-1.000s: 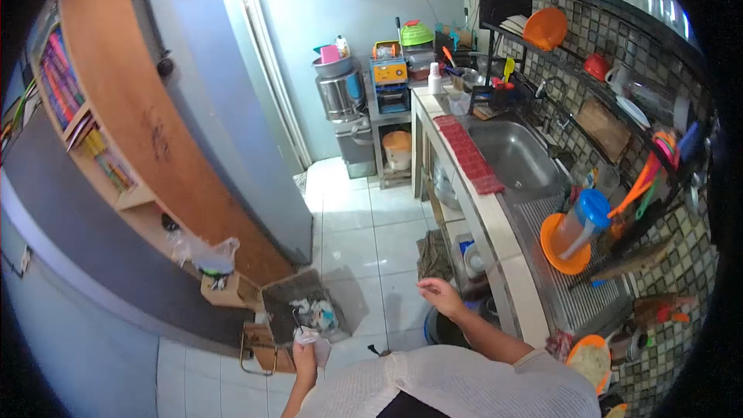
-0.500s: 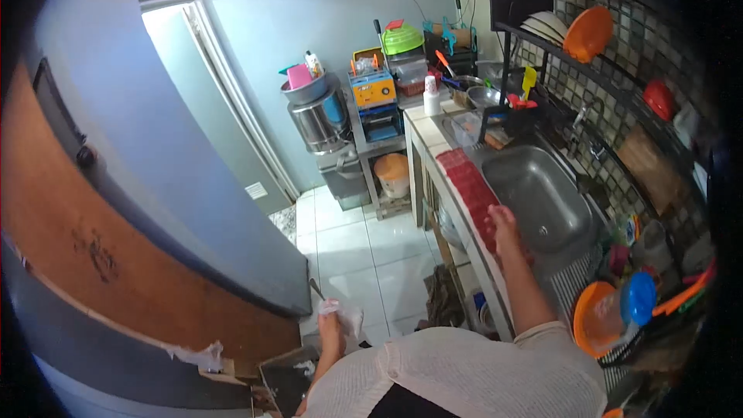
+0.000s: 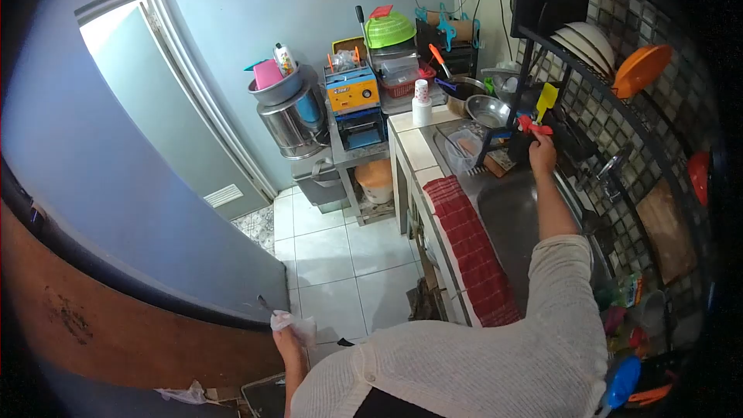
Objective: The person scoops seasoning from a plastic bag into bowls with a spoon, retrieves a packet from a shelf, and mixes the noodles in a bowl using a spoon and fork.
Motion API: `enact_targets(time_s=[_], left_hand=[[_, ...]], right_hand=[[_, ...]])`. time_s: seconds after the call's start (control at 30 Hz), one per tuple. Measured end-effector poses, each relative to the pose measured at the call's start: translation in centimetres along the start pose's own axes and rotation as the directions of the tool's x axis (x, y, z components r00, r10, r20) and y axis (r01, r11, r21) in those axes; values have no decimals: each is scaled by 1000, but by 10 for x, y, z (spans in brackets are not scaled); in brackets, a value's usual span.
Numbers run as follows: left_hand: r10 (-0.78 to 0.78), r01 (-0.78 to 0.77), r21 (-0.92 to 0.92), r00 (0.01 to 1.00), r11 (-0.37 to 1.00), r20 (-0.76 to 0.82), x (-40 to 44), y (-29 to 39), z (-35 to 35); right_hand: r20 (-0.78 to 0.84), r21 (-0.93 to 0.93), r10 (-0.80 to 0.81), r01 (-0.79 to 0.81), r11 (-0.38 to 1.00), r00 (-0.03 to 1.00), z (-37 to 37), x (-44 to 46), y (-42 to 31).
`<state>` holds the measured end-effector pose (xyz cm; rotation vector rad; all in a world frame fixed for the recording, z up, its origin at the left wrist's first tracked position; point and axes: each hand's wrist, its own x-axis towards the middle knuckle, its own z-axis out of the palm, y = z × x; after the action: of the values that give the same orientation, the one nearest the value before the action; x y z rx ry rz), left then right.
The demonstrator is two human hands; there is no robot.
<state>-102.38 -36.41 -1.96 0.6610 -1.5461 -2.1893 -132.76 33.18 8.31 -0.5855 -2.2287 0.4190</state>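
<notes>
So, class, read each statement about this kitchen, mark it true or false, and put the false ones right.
1. The right hand is at a red item beyond the sink. True.
2. The left hand is empty. False: it holds a crumpled whitish wrap.
3. The red cloth hangs on the door. False: it lies along the counter, beside the sink.
4. The pink container is in the grey basin. True.
5. The colander is blue. False: it is green.
</notes>
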Motion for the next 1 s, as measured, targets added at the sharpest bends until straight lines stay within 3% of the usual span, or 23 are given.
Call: enact_targets(time_s=[0.03, 0.1, 0.2, 0.27, 0.33, 0.47, 0.53, 0.73, 0.87, 0.93, 1.0], left_hand=[[-11, 11, -7, 1000, 1000, -26, 4, -2, -3], [-15, 16, 73, 1000, 997, -18, 6, 2, -3], [-17, 28, 137, 997, 990, -82, 12, -6, 1], [11, -5, 76, 997, 997, -77, 16, -3, 15], [-3, 9, 117, 998, 993, -55, 17, 0, 23], [17, -24, 160, 999, 987, 40, 16, 9, 36], [15, -22, 147, 999, 989, 49, 14, 9, 33], [12, -16, 81, 999, 997, 53, 6, 1, 17], [36, -38, 94, 999, 995, 19, 4, -11, 4], [50, -52, 78, 998, 996, 30, 2, -9, 5], [0, 0, 113, 1000, 994, 6, 0, -6, 8]], right_hand=[[7, -2, 3, -3, 1000, 1000, -5, 1, -7], [-136, -66, -143, 135, 989, 980, -16, 3, -19], [-26, -143, -135, 130, 981, 991, -42, 4, -42], [57, -196, -128, 136, 971, 990, -42, 4, -41], [119, -219, -206, 228, 949, 971, -38, 11, -33], [116, -293, -295, 316, 902, 949, -36, 17, -25], [13, -240, -458, 447, 862, 889, -43, 20, -29], [-203, -170, -584, 559, 812, 786, -82, 23, -61], [-225, -79, -508, 505, 860, 831, -98, 25, -73], [-360, -15, -429, 455, 890, 828, -106, 23, -82], [-396, 52, -389, 443, 895, 832, -115, 18, -95]])
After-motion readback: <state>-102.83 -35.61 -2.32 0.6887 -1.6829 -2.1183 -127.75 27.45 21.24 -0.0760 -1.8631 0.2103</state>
